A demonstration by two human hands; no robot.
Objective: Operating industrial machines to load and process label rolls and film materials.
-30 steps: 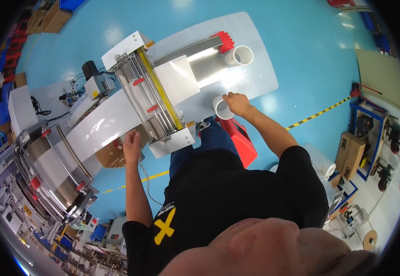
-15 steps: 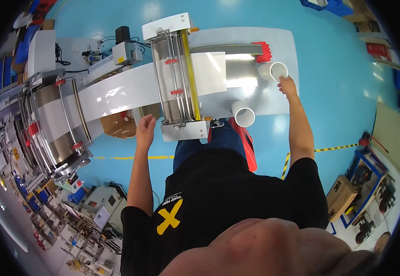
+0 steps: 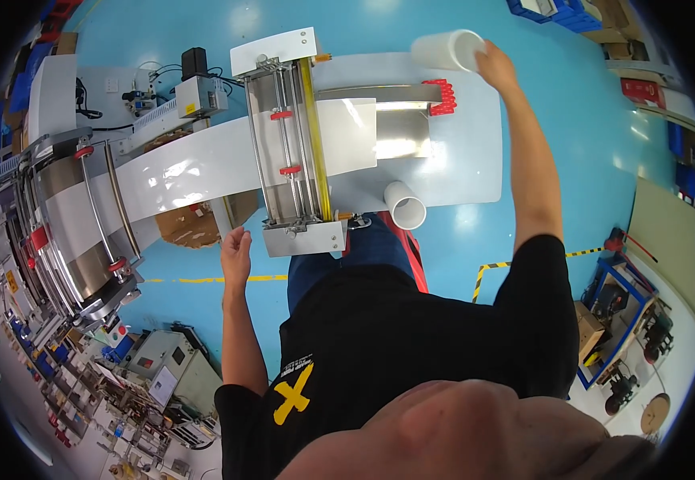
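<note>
At the far right of the table, my right hand (image 3: 498, 66) is closed on the rim end of a white tube (image 3: 440, 51). The tube is held tilted over the table's far edge, blurred by motion. A second white tube (image 3: 405, 206) lies at the near edge, its open end toward me. My left hand (image 3: 236, 251) hangs left of the roller frame (image 3: 287, 144), fingers loosely curled together, with nothing seen in them. A glossy white sheet (image 3: 195, 164) runs between the rollers and out onto the metal plate (image 3: 402, 134).
A larger roller machine (image 3: 91, 208) stands at the left, the white web leading to it. Red bumpy pieces (image 3: 442, 97) sit at the end of a curved metal bar (image 3: 383, 94). Below the web lies torn cardboard (image 3: 189, 227). A blue-framed cart (image 3: 621, 308) is at the right.
My right hand has raised the white tube from the table's right side and carried it away from me. My left hand has dropped slightly toward me. The view has shifted a little.
</note>
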